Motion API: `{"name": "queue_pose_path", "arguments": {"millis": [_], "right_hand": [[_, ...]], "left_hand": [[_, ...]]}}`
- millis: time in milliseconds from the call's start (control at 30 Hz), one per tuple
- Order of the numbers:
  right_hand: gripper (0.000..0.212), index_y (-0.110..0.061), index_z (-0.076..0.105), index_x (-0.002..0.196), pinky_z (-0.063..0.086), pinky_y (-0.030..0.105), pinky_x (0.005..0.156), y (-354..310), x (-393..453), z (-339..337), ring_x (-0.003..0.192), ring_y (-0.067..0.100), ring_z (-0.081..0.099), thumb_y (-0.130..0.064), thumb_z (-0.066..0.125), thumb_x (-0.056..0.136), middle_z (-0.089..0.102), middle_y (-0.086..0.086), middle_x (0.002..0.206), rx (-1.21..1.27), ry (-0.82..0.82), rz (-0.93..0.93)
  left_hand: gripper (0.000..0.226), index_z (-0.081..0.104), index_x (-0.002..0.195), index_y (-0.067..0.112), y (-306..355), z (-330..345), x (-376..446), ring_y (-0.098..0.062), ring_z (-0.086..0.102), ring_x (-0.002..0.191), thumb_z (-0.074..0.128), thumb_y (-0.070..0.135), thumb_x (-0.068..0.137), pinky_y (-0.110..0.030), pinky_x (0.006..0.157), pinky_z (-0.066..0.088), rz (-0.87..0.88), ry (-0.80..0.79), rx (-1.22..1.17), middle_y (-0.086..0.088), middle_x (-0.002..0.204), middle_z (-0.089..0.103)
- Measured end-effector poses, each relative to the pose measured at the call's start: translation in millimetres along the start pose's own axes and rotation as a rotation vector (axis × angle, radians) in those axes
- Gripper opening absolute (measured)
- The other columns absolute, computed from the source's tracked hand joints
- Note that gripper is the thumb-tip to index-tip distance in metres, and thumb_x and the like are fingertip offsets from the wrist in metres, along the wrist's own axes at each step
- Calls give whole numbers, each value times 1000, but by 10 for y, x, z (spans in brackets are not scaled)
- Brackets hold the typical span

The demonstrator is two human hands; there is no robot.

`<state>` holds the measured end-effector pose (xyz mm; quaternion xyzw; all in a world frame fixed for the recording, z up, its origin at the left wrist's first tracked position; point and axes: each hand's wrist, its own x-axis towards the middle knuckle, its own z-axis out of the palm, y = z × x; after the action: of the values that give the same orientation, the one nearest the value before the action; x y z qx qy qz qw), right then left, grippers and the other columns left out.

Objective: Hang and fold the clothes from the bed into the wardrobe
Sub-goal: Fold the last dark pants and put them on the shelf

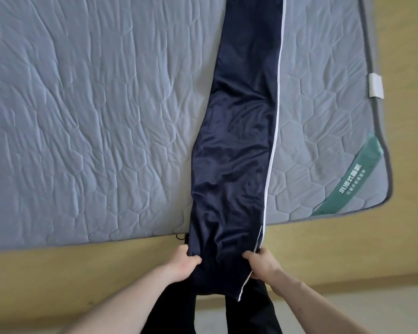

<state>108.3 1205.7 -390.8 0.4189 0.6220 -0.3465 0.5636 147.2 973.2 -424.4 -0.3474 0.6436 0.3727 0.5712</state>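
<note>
Nearest the camera, both hands are gripping the near end of the navy track pants (237, 145). The left hand (182, 261) is pinching the left edge w/ fingers curled into the cloth; the right hand (263, 263) is pinching the right edge, just beside the white piping (276, 112). The hands are apart, roughly the garment's width between them, each clamped on fabric.

This near end is overhanging the mattress (82, 116) edge and sitting over the wooden bed frame (58, 273). A short dark cord is poking out at the left edge, so probably the waistband end, tho can't tell for sure.

Further out, the pants are lying flat lengthwise along the mattress, legs apparently stacked one on the other, running out of view at the top. A green label band (348, 179) is sitting near the mattress corner on the right, well apart from the pants.

Handling, as a guess: the fabric is looking shiny and wrinkly, so prob. light, soft, limp, a bit slippery; nothing fragile. It'll sag and slide if held by one point. Best grip is where the hands are now, both corners of the end, pinching thru all layers so they aren't shifting when folding.
</note>
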Motion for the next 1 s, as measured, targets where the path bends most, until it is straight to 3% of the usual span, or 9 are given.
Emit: {"name": "queue_pose_path", "arguments": {"millis": [133,300,400,500,633,733,833,933,1000], "right_hand": [[26,-16,56,113,56,50,96,-238,-134,-179,98,26,70,-17,63,88,71,6,105,67,56,-85],[70,-39,29,142,62,45,84,-792,-317,-558,85,28,76,-23,67,85,77,9,96,224,119,-215],[39,-39,55,120,60,30,61,-1198,-399,-802,66,16,72,-22,67,88,77,-1,81,343,108,-291],[5,-18,68,87,50,24,49,-1625,-464,-1044,56,16,54,-22,68,90,63,2,67,509,66,-239],[23,-23,54,71,36,18,44,-2134,-450,-1368,45,11,39,-27,56,93,47,-5,55,708,-108,-218],[24,-22,60,104,44,21,49,-2468,-406,-1545,56,13,65,-43,51,98,70,-3,72,792,-138,-257],[63,-29,24,155,54,30,60,-2709,-301,-1621,86,22,78,-50,49,101,76,7,110,861,-93,-310],[63,-22,32,152,58,35,65,-2767,-129,-1547,82,22,74,-41,60,98,68,6,108,593,131,-364],[76,-19,30,155,57,40,79,-2663,57,-1472,83,20,66,-33,69,92,64,2,99,283,339,-378]], "left_hand": [[23,68,91,18,324,-248,-300,-20,71,88,65,34,76,-42,89,53,151,51,-29,-1,89,75],[39,50,108,35,1053,-591,-667,-14,71,78,69,50,78,-25,67,48,314,158,-150,-1,90,76],[23,60,109,42,1545,-777,-751,2,68,71,70,37,89,-6,61,43,435,207,-239,8,81,76],[11,79,92,29,2048,-947,-741,2,68,83,70,34,90,-8,67,46,500,224,-364,13,91,76],[21,76,87,25,2650,-1180,-649,-6,64,58,63,40,92,-25,59,45,437,148,-592,5,76,71],[23,70,104,27,3031,-1360,-529,-5,71,63,53,42,98,-25,61,48,437,139,-673,7,80,77],[22,60,117,29,3280,-1493,-346,-10,76,80,52,40,101,-26,63,55,502,153,-695,6,99,79],[45,51,138,24,3300,-1517,-53,-18,71,89,63,31,96,-31,70,58,500,325,-512,0,113,71],[58,52,143,15,3151,-1481,164,-24,65,112,70,31,90,-36,97,53,422,454,-237,-6,130,65]]}}
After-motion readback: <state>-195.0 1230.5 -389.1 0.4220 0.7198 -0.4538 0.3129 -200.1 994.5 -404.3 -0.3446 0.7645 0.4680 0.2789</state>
